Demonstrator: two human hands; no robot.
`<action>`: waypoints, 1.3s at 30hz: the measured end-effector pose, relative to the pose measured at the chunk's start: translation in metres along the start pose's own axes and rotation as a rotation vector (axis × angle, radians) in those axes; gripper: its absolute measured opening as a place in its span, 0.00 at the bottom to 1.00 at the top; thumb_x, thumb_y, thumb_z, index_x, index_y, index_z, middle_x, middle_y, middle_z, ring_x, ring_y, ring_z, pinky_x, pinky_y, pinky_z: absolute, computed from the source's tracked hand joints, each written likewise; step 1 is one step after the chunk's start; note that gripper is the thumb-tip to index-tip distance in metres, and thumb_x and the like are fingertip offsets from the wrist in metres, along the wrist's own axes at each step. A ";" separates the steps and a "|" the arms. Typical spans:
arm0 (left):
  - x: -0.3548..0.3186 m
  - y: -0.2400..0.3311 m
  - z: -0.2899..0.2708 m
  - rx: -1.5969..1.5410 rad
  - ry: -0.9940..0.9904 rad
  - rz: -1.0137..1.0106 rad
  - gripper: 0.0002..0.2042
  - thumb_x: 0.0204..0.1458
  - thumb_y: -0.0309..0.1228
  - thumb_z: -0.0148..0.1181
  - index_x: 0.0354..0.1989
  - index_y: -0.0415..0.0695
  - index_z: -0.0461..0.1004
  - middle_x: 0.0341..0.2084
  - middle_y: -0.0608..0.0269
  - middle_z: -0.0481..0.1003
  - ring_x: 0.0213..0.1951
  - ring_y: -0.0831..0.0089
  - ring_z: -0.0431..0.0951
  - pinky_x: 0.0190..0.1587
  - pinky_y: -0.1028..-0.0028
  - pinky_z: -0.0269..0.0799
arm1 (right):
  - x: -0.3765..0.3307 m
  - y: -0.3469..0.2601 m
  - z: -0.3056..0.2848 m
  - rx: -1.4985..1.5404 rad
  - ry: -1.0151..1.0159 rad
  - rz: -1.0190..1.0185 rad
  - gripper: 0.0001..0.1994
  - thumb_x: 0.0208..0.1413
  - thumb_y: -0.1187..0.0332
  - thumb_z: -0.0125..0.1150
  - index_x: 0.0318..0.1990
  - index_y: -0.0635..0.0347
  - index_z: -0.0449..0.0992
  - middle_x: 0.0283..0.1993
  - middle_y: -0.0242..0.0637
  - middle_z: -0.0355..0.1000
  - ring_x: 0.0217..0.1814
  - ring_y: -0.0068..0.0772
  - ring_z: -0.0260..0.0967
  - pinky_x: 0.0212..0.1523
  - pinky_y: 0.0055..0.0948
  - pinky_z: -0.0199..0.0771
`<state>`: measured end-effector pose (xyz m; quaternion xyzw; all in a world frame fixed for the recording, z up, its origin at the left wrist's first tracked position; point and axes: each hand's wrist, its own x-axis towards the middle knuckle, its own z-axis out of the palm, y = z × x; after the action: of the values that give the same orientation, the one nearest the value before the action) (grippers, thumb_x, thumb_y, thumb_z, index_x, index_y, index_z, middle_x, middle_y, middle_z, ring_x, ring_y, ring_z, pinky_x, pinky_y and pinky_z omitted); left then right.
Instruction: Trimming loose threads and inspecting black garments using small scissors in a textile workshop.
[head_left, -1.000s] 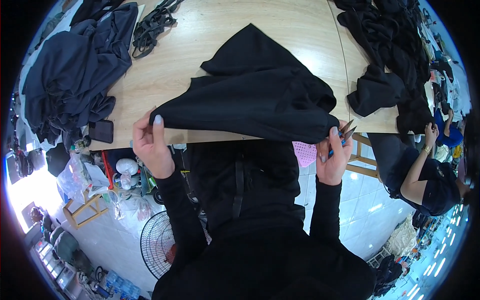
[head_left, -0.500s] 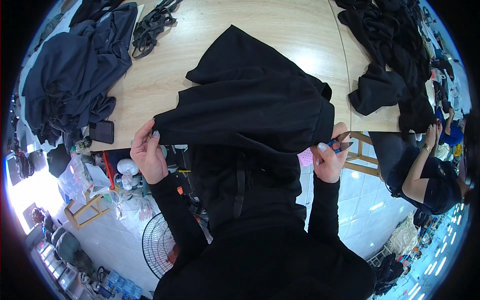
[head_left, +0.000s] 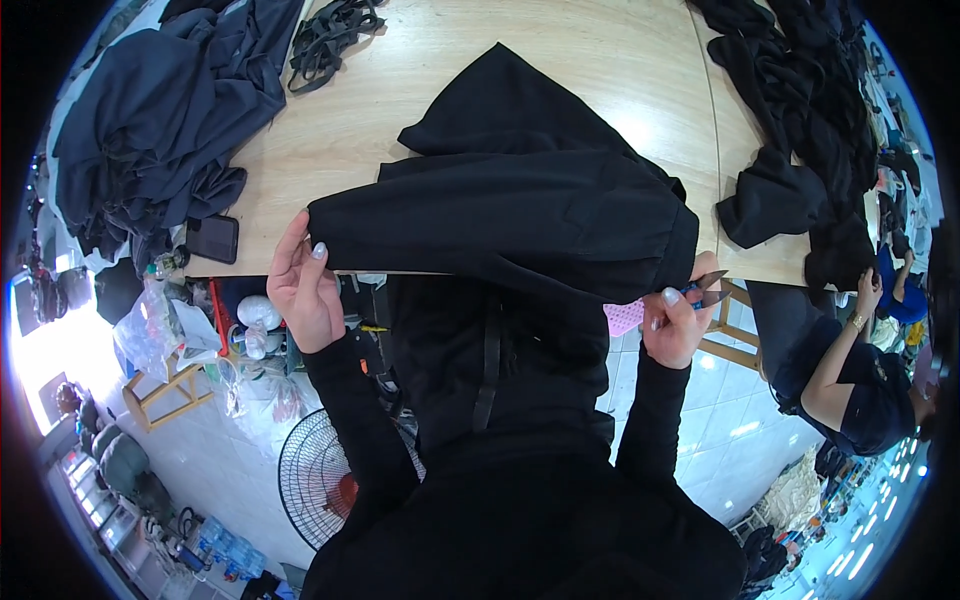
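The garment (head_left: 510, 215) spans the gap between my two hands, one black piece. My left hand (head_left: 306, 290) has its left corner nipped between thumb and fingertips. My right hand (head_left: 682, 320) is at its cuffed right end, fingers closed around the snips (head_left: 712, 290), thumb against the cloth. The blades stand apart and point away to the right of my right hand.

From my hands the garment reaches forward over the tabletop (head_left: 425, 60), rising to a pointed fold well beyond them. Its near edge sags between my hands, over the table's near edge.

I count one garment in my hands and one pair of snips. One phone (head_left: 213, 240) lies near my left hand, out to its left. Beyond the phone is one navy heap (head_left: 170, 120), and one bundle of straps (head_left: 333, 45) sits well ahead of my left hand. Ahead and to the right of my right hand is one black heap (head_left: 810, 120), with a co-worker's hand (head_left: 866, 292) at its near end.

Below the tabletop, one fan (head_left: 312, 470) stands behind my left hand. I see two wooden stools, a left stool (head_left: 138, 410) well left of my left hand and a right stool (head_left: 730, 354) just beside my right hand, partly hidden.
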<state>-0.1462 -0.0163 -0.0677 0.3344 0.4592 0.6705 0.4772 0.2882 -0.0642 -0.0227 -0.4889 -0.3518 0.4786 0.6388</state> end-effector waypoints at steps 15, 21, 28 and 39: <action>-0.046 0.030 0.104 0.558 -0.633 0.091 0.21 0.57 0.13 0.65 0.60 0.39 0.82 0.60 0.52 0.83 0.55 0.64 0.87 0.63 0.62 0.78 | 0.061 0.017 -0.017 -0.523 0.556 -0.231 0.04 0.67 0.76 0.67 0.46 0.65 0.83 0.61 0.48 0.83 0.63 0.39 0.80 0.68 0.34 0.74; -0.024 0.005 0.069 0.558 0.035 0.109 0.15 0.54 0.14 0.65 0.48 0.40 0.85 0.42 0.58 0.86 0.45 0.66 0.86 0.56 0.68 0.77 | 0.017 0.006 0.049 -0.814 0.223 -0.237 0.04 0.66 0.73 0.70 0.45 0.60 0.85 0.40 0.36 0.84 0.41 0.26 0.81 0.41 0.24 0.78; -0.009 -0.015 0.080 0.907 -0.045 0.187 0.19 0.52 0.21 0.69 0.54 0.47 0.84 0.51 0.60 0.82 0.54 0.65 0.80 0.58 0.68 0.74 | -0.018 0.045 0.116 -0.775 -0.239 -0.148 0.12 0.57 0.73 0.79 0.45 0.66 0.83 0.42 0.44 0.81 0.39 0.39 0.81 0.42 0.31 0.78; -0.017 -0.035 0.119 0.103 0.001 -0.226 0.15 0.68 0.19 0.57 0.61 0.41 0.77 0.47 0.57 0.83 0.49 0.71 0.83 0.53 0.71 0.81 | 0.001 -0.004 0.042 0.469 -0.024 0.393 0.06 0.69 0.78 0.63 0.49 0.56 0.77 0.44 0.30 0.78 0.30 0.20 0.68 0.27 0.18 0.63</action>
<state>-0.0238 0.0068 -0.0590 0.3042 0.5282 0.5881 0.5316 0.2507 -0.0518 -0.0078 -0.3811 -0.1380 0.6669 0.6253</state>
